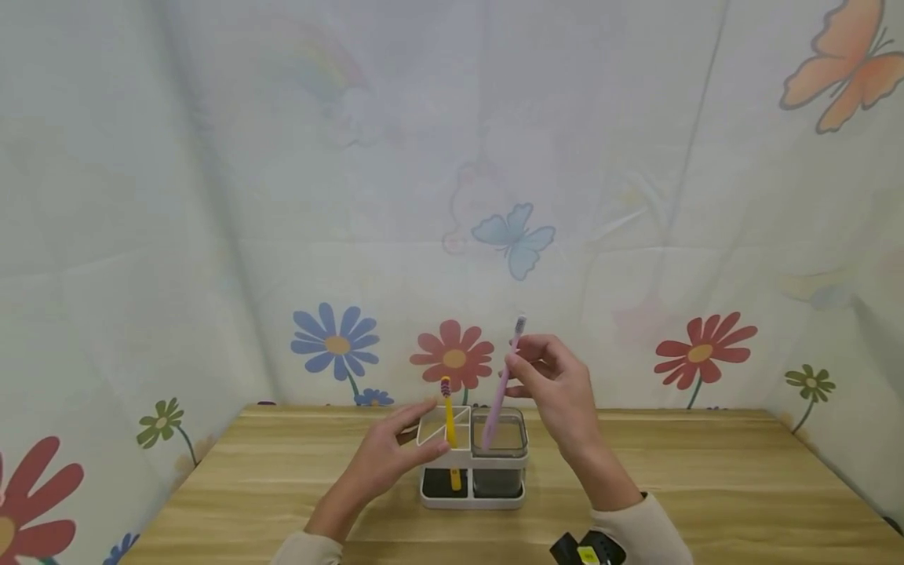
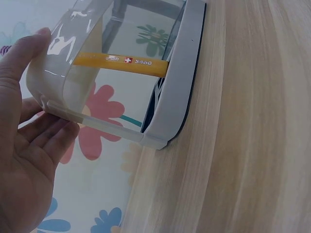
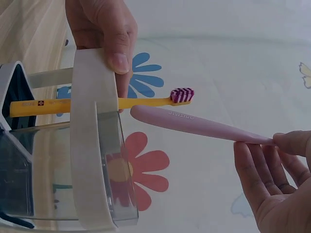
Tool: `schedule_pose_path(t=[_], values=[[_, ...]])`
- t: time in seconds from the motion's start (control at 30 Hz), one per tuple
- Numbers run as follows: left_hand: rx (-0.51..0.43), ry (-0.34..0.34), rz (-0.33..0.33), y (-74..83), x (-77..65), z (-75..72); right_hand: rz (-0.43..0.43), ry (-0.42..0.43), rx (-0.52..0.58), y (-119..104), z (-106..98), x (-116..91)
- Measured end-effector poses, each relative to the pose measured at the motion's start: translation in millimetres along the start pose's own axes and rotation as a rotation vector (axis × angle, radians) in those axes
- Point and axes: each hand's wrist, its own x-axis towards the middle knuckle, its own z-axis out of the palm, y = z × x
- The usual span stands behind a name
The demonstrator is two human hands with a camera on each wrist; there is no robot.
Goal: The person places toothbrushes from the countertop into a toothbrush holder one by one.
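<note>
A pink toothbrush [image 1: 497, 404], bristles up and slightly tilted, is pinched near its head by my right hand [image 1: 563, 396]. In the right wrist view its handle end [image 3: 146, 112] hangs just above the rim of the grey see-through cup [image 3: 127, 194]. The white toothbrush holder [image 1: 473, 501] stands on the table. My left hand [image 1: 384, 451] grips the holder's upper left side, thumb in front and fingers behind. Inside the holder's divided left part, a yellow toothbrush [image 1: 450, 424] with purple-and-white bristles stands upright, its lower end [image 2: 141, 65] showing below the upper frame.
The holder is near the middle of the wooden table [image 1: 282, 471]. Behind and beside the table hangs a pale cloth backdrop [image 1: 424, 157] printed with flowers and butterflies. A dark device with a yellow label [image 1: 588, 555] sits at the right wrist.
</note>
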Motion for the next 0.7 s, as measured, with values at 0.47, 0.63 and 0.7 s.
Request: schedule_pose_path(t=[0.47, 0.63, 0.7], values=[[-0.004, 0.002, 0.008, -4.3, 0.2, -0.7, -0.022, 0.042, 0.046, 18, 22, 6], [-0.006, -0.002, 0.009, -3.4, 0.3, -1.1, -0.017, 0.048, 0.042, 23, 30, 6], [-0.006, -0.001, 0.010, -2.8, 0.7, -1.2, -0.009, 0.037, 0.045, 25, 32, 6]])
